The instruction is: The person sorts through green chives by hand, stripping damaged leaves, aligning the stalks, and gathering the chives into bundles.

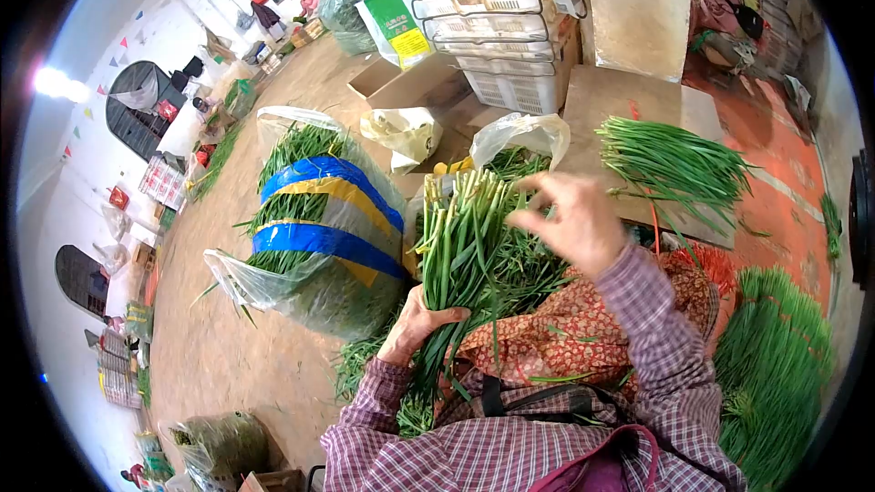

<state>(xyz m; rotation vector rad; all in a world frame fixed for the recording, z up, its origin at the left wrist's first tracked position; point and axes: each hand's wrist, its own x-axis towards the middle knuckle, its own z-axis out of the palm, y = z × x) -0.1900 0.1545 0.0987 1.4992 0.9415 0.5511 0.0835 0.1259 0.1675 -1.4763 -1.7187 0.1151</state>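
My left hand is wrapped around a thick bunch of chives, held upright in front of my lap with the pale cut ends on top and the green leaves hanging down. Just right of those ends is my right hand, raised, with thumb and forefinger curved and a gap between them; I see nothing held there. Loose green leaves lie behind the bunch. A red flower-patterned cloth covers my lap, with a few leaf scraps on it.
A taped plastic bag of greens stands at left. Another bunch of chives lies on a board at right, and a large green pile is at lower right. Stacked white crates and a cardboard box stand ahead.
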